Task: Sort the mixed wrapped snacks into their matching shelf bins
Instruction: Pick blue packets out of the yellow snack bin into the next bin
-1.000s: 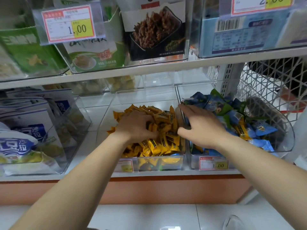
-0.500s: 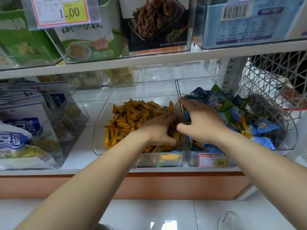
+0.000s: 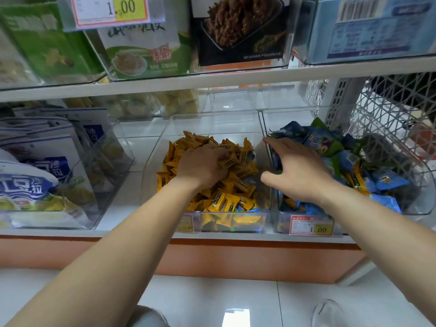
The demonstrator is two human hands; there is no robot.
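A clear bin (image 3: 212, 125) in the middle of the lower shelf holds a heap of yellow wrapped snacks (image 3: 238, 185), with a blue wrapper or two near its front. My left hand (image 3: 203, 167) lies on top of that heap, its fingers curled into the yellow wrappers and their tips hidden among them. The clear bin to the right (image 3: 422, 185) holds blue and green wrapped snacks (image 3: 389, 179) with a few yellow ones (image 3: 354, 181) mixed in. My right hand (image 3: 298, 172) rests on its left side, fingers stretched toward the back and thumb spread over the dividing wall.
A clear bin of large blue-and-white bags (image 3: 54, 166) stands at the left, with bare shelf (image 3: 122, 201) between it and the yellow bin. The upper shelf (image 3: 212, 81) with boxed goods overhangs close above. A white wire mesh panel (image 3: 389, 119) closes the right side. Price tags (image 3: 311, 226) sit on the bin fronts.
My left hand has moved from the right edge of the yellow bin, beside my right hand, back to the middle of the heap. My right hand has stayed in place, its fingers now spread more.
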